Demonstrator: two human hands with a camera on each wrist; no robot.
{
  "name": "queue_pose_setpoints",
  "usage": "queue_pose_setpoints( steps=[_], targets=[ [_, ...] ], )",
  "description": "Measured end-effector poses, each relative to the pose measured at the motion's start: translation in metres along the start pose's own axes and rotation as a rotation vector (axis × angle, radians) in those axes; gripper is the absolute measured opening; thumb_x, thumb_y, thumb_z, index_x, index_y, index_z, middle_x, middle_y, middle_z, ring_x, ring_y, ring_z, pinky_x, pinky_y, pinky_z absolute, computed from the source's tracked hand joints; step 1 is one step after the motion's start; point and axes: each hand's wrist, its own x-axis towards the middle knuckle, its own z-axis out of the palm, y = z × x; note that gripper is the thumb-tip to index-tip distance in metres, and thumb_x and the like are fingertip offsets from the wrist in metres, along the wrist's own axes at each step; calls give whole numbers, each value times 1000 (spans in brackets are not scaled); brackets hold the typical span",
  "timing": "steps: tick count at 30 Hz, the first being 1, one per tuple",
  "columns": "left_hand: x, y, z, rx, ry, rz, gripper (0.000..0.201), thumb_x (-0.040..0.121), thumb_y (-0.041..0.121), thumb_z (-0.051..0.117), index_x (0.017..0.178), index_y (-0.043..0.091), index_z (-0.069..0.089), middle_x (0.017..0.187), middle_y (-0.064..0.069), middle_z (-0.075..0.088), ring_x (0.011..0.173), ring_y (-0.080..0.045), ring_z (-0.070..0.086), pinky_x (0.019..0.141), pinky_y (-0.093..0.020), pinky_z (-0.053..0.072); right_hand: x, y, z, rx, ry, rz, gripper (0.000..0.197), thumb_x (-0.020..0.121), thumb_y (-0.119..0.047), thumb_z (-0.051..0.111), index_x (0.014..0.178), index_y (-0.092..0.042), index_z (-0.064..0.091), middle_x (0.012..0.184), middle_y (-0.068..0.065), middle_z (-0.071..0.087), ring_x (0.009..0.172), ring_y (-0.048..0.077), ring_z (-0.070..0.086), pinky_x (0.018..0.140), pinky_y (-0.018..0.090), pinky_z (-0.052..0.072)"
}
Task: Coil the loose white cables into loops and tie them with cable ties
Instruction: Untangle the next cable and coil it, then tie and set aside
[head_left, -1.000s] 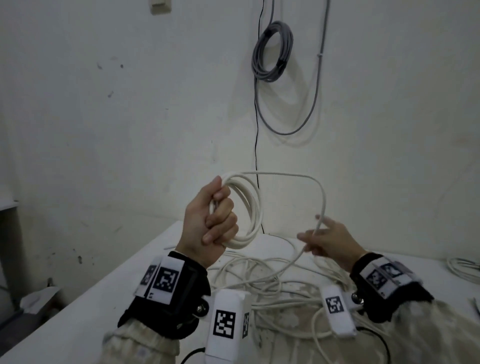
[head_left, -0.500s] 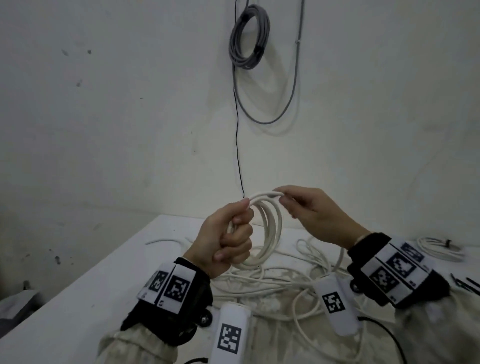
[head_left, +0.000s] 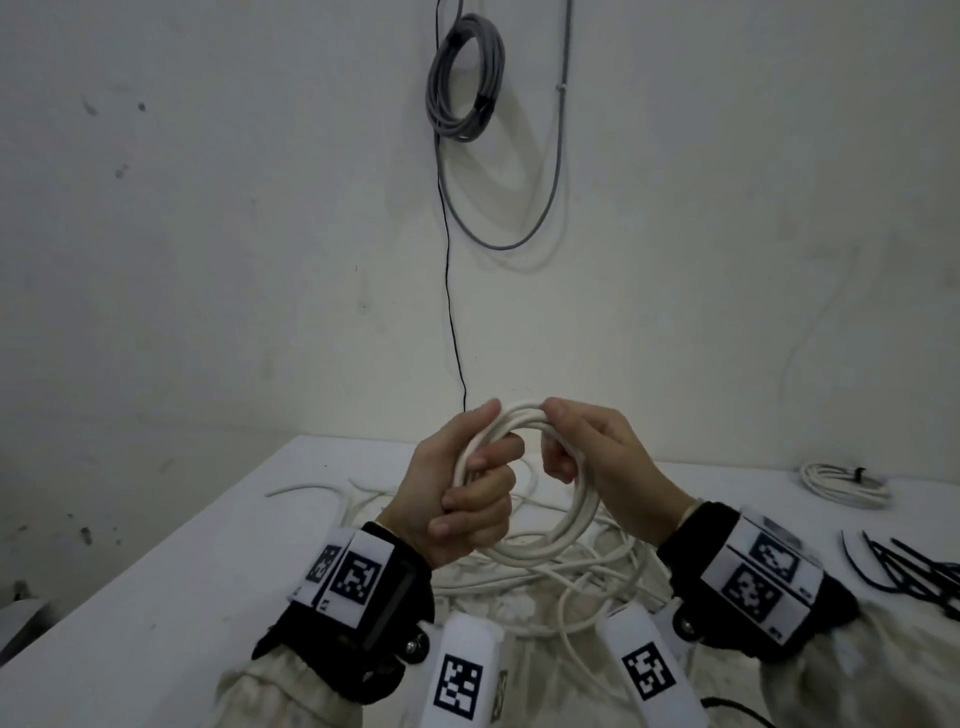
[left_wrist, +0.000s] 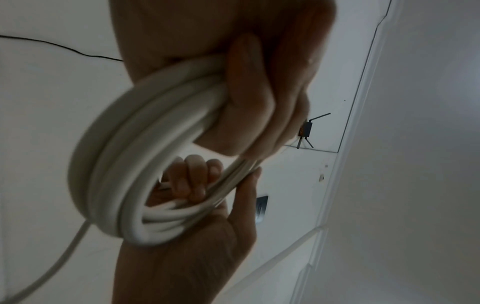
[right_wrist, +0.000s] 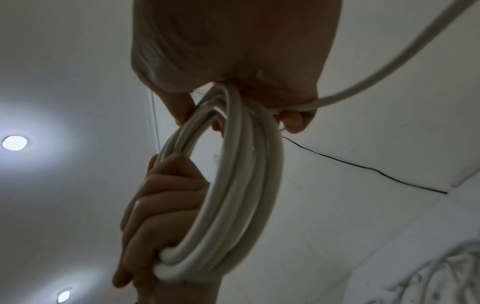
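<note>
A white cable coil (head_left: 558, 535) of several loops hangs upright above the table between both hands. My left hand (head_left: 462, 499) grips its left side in a fist, thumb up along the loops. My right hand (head_left: 597, 457) curls round its upper right side. The left wrist view shows the white cable coil (left_wrist: 124, 164) running through my left hand (left_wrist: 249, 98), with the right hand's fingers (left_wrist: 192, 181) hooked through the ring. In the right wrist view the white cable coil (right_wrist: 241, 195) passes from my right hand (right_wrist: 233, 61) to the left hand (right_wrist: 161, 216); a loose strand (right_wrist: 389, 72) trails off right.
A tangle of loose white cable (head_left: 545, 597) lies on the white table (head_left: 182, 597) under my hands. A tied white coil (head_left: 841, 483) sits at the far right. Black cable ties (head_left: 914, 571) lie at the right edge. A grey cable coil (head_left: 465, 78) hangs on the wall.
My right hand brought a strand over from the right, laid it on the coil and now curls round the coil's right side. The left hand kept its grip.
</note>
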Motion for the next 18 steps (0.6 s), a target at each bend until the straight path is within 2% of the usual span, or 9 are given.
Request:
queue_pose_setpoints(
  steps=[3, 4, 6, 7, 8, 10, 11, 15, 18],
  targets=[
    [3, -2, 0, 15, -6, -9, 37, 91, 37, 46, 63, 17, 32, 37, 3, 29, 27, -14, 29, 35, -18, 28, -1, -2, 0, 17, -12, -8, 41, 86, -33, 48, 47, -22, 46, 47, -6, 34, 44, 8, 27, 44, 15, 28],
    [4, -2, 1, 45, 18, -11, 36, 88, 37, 48, 61, 18, 32, 36, 4, 28, 25, -14, 28, 35, -17, 25, -1, -1, 1, -24, 3, -31, 43, 86, -35, 50, 47, -19, 46, 45, -5, 32, 43, 8, 26, 43, 15, 26],
    [7, -3, 4, 116, 115, -5, 34, 81, 36, 46, 55, 19, 34, 31, 5, 29, 21, -12, 27, 34, -15, 22, -3, 1, 0, -159, 59, -100, 55, 82, -45, 54, 51, 0, 45, 45, 0, 29, 42, 9, 26, 43, 18, 25],
    [8, -4, 6, 152, 189, 5, 32, 78, 36, 44, 51, 19, 37, 30, 5, 30, 21, -11, 28, 35, -15, 23, -3, 2, 0, -243, 90, -136, 61, 80, -50, 53, 51, 2, 41, 45, -1, 28, 43, 10, 27, 44, 20, 25],
    [10, -5, 8, 187, 269, 21, 31, 75, 36, 42, 49, 18, 38, 30, 5, 31, 23, -10, 29, 37, -17, 25, -3, 2, -2, -329, 122, -177, 59, 79, -51, 53, 48, -4, 38, 43, -7, 28, 42, 8, 27, 45, 20, 24],
    [14, -8, 10, 247, 425, 58, 33, 78, 36, 40, 53, 16, 39, 34, 5, 29, 29, -11, 30, 41, -21, 29, 0, 2, -7, -466, 182, -230, 51, 80, -47, 57, 46, -20, 32, 41, -7, 28, 41, 5, 26, 45, 16, 23],
    [16, -9, 11, 268, 491, 78, 34, 81, 38, 40, 57, 14, 40, 37, 5, 28, 31, -10, 29, 44, -22, 31, 2, 3, -9, -499, 220, -233, 50, 81, -44, 59, 46, -22, 30, 40, -7, 28, 40, 5, 26, 44, 15, 22],
    [21, -10, 15, 278, 595, 145, 41, 89, 47, 39, 68, 13, 42, 45, 6, 25, 37, -8, 25, 44, -21, 33, 9, 5, -13, -481, 324, -210, 56, 82, -40, 65, 45, -18, 28, 41, -9, 21, 40, 6, 21, 42, 18, 20],
    [19, -11, 12, 309, 575, 204, 40, 86, 49, 40, 73, 12, 47, 49, 4, 35, 46, -11, 43, 57, -24, 43, 9, 1, -12, -402, 331, -202, 55, 81, -39, 63, 45, -14, 30, 43, -3, 24, 41, 12, 23, 43, 23, 23]
  ],
)
